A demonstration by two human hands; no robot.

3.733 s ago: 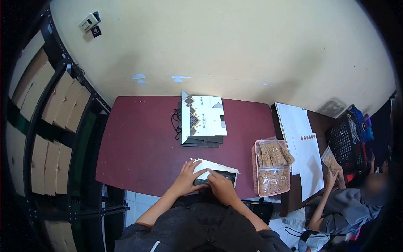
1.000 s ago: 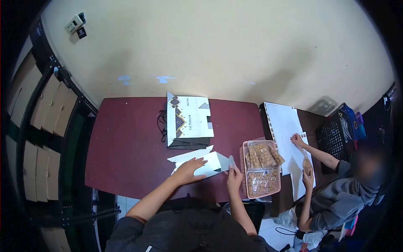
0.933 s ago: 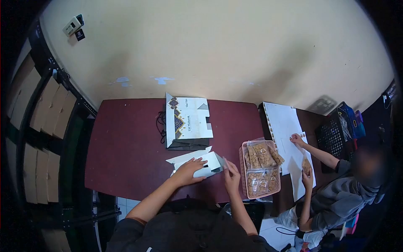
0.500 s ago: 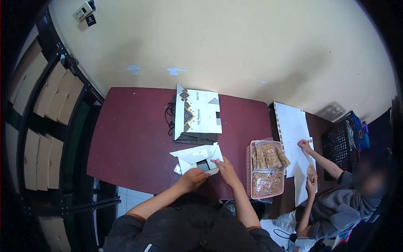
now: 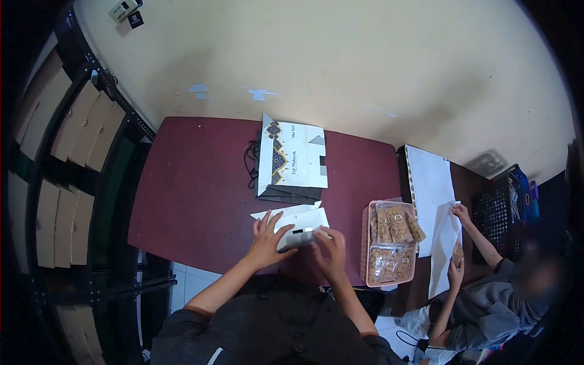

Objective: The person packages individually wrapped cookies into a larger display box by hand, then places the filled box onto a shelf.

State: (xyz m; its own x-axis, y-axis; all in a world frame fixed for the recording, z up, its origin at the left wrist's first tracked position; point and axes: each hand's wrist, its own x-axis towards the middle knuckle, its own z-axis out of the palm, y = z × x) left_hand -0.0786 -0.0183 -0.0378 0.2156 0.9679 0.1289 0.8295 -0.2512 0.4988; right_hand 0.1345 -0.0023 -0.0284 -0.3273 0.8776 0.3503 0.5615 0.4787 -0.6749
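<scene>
Your left hand [image 5: 267, 238] lies flat with fingers spread on the white carton [image 5: 296, 225], pressing its left part down; your right hand [image 5: 330, 249] curls over the carton's right end, fingertips hooked on the folded edge, so both hands hold the one piece; the carton sits near the front edge of the maroon desk [image 5: 194, 201], a little right of its middle, partly folded with a grey inner face showing; just behind it, toward the back edge, rests a stack of flat printed boxes [image 5: 292, 159] on darker sheets, with a black cord [image 5: 252, 165] at its left side; at the desk's right edge stands a pink basket [image 5: 367, 246] filled with clear packets of brown snacks [image 5: 392, 240]; beyond that, on a second desk, lie white sheets [image 5: 433, 182], and a seated person's hands [image 5: 460, 213] hold one sheet and a snack packet; cardboard boxes [image 5: 73, 134] fill the black shelving on your left.
</scene>
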